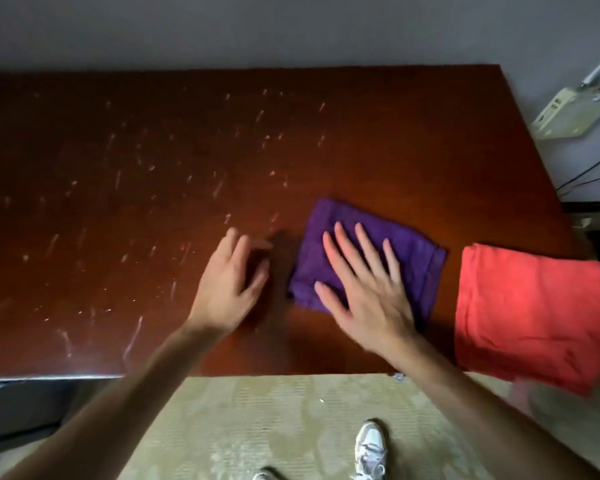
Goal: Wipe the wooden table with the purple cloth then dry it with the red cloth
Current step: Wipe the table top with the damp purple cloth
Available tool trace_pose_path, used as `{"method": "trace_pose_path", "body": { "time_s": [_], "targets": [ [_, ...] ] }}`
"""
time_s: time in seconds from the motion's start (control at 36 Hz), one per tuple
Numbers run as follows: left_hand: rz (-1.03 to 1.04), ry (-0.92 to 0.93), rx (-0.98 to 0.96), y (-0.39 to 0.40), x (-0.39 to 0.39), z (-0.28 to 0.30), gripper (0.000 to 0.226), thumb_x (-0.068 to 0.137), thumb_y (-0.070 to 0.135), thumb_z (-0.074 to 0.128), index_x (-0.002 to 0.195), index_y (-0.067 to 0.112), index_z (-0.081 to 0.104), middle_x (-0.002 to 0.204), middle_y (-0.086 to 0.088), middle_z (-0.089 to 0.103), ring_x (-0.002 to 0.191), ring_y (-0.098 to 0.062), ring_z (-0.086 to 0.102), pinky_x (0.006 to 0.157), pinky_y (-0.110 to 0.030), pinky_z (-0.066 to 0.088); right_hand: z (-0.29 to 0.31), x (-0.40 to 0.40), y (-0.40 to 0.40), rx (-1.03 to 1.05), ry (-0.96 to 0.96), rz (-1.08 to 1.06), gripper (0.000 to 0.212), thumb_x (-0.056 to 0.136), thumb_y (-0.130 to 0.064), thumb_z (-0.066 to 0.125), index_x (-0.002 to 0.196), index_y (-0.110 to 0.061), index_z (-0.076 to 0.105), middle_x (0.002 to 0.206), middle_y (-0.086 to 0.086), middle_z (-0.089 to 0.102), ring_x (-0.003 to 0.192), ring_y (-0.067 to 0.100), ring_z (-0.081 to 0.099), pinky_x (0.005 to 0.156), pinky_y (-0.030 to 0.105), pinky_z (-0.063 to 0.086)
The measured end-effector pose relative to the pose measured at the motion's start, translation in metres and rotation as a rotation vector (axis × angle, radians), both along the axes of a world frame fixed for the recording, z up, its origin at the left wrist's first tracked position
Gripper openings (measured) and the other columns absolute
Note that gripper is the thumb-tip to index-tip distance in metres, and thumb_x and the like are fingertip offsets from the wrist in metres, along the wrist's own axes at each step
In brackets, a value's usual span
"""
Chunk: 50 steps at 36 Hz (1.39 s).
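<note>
The folded purple cloth (414,252) lies on the dark wooden table (125,202), right of centre. My right hand (364,285) rests flat on it with fingers spread, covering its near half. My left hand (231,278) hovers over bare wood just left of the cloth, fingers loosely curled, holding nothing. The folded red cloth (530,317) lies at the table's near right corner, hanging over the front edge. Pale streaks and specks are scattered across the left and middle of the tabletop.
A grey wall runs behind the table. A beige device (568,114) with a cable sits beyond the table's right edge. Below the front edge are a patterned floor (257,417) and my white shoe (371,448).
</note>
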<state>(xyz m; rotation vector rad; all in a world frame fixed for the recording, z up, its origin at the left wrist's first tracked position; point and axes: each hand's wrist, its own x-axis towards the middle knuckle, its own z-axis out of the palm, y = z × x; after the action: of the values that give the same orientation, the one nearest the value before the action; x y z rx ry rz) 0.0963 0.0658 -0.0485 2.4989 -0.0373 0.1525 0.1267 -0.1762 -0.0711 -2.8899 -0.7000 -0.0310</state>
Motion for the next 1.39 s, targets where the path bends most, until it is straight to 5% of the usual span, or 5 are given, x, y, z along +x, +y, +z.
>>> {"method": "trace_pose_path", "body": {
  "time_s": [0.11,0.22,0.56,1.0,1.39],
  "targets": [
    [0.048,0.058,0.241,0.034,-0.041,-0.012,0.04,0.098,0.038,0.041,0.129,0.019,0.056,0.113,-0.01,0.052,0.099,-0.033,0.051,0.086,-0.044,0.038,0.001,-0.061,0.008,-0.032,0.049,0.094,0.074,0.102,-0.065,0.032,0.165,-0.029,0.015,0.173,-0.008,0.009,0.16,0.019,0.005,0.126,0.056,0.015],
    [0.014,0.021,0.292,0.051,-0.056,-0.011,0.044,0.1,0.037,0.042,0.137,0.018,0.054,0.134,-0.007,0.052,0.116,-0.027,0.049,0.099,-0.042,0.032,0.002,-0.063,0.006,-0.109,0.065,0.157,0.074,0.102,-0.067,0.025,0.165,-0.029,0.016,0.173,-0.007,0.008,0.16,0.019,0.005,0.124,0.057,0.019],
    [0.032,0.065,0.302,0.057,-0.049,-0.019,0.046,0.104,0.035,0.035,0.145,0.02,0.049,0.148,-0.002,0.048,0.131,-0.021,0.047,0.11,-0.041,0.029,0.013,0.094,0.02,-0.134,0.087,0.68,0.075,0.096,-0.063,0.048,0.162,-0.038,0.022,0.173,-0.011,0.009,0.16,0.013,0.004,0.129,0.046,0.008],
    [0.013,0.124,0.29,0.06,-0.046,-0.024,0.048,0.104,0.036,0.033,0.149,0.025,0.047,0.153,0.004,0.045,0.143,-0.014,0.041,0.113,-0.041,0.03,0.024,0.359,0.093,-0.047,0.08,0.216,0.075,0.096,-0.073,0.022,0.162,-0.037,0.021,0.172,-0.005,0.017,0.159,0.019,0.012,0.126,0.053,0.013],
    [0.0,0.068,0.284,0.058,-0.049,-0.021,0.046,0.106,0.038,0.032,0.146,0.023,0.049,0.15,0.003,0.048,0.141,-0.015,0.042,0.114,-0.039,0.03,0.017,0.276,0.123,-0.02,0.076,-0.123,0.073,0.101,-0.068,0.021,0.164,-0.033,0.011,0.173,-0.004,0.009,0.16,0.022,0.005,0.127,0.05,0.004]
  ]
}}
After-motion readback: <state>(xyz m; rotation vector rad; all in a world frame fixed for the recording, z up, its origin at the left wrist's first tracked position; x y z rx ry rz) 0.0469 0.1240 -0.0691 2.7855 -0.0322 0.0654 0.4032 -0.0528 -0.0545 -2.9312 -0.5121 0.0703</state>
